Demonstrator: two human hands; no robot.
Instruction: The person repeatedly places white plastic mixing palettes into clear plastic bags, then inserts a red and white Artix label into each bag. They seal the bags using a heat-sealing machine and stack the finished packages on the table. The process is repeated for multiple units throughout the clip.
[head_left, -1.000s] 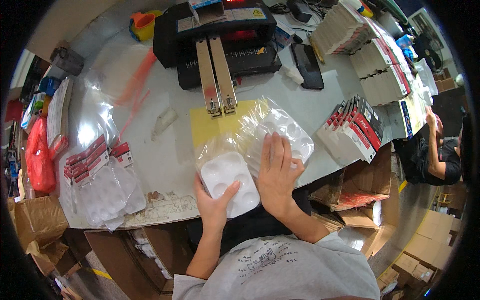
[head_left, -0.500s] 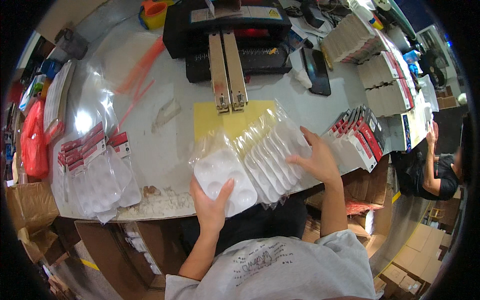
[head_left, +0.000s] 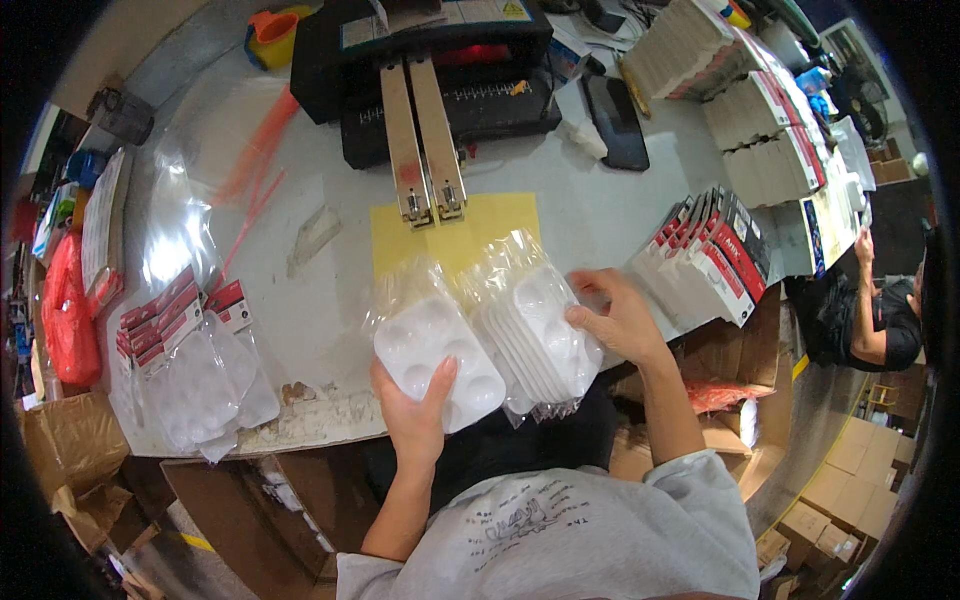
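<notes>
My left hand (head_left: 412, 415) is closed round the lower left edge of a white plastic paint palette (head_left: 425, 325) in a clear bag, its thumb lying over the wells. Leaning against that one, to its right, is a row of more bagged white palettes (head_left: 548, 335), overlapping closely. At the row's right edge my right hand (head_left: 628, 320) has its thumb on the front palette; the other fingers are curled, partly hidden behind. Beneath the palettes' upper ends lies a yellow sheet (head_left: 505, 215), under the two metal arms of a black stapling machine (head_left: 430, 125).
Bagged palettes with red header cards (head_left: 205, 370) lie at the left. Red and black cards (head_left: 705, 255) stand at the right, below tall card stacks (head_left: 755, 130). A phone (head_left: 615, 122) lies near the machine. Another person (head_left: 865, 330) is at the far right.
The right-hand palettes were fanned wide and now sit closer together, with the front one facing up more. My right hand has curled its fingers in more. The whole view has shifted slightly.
</notes>
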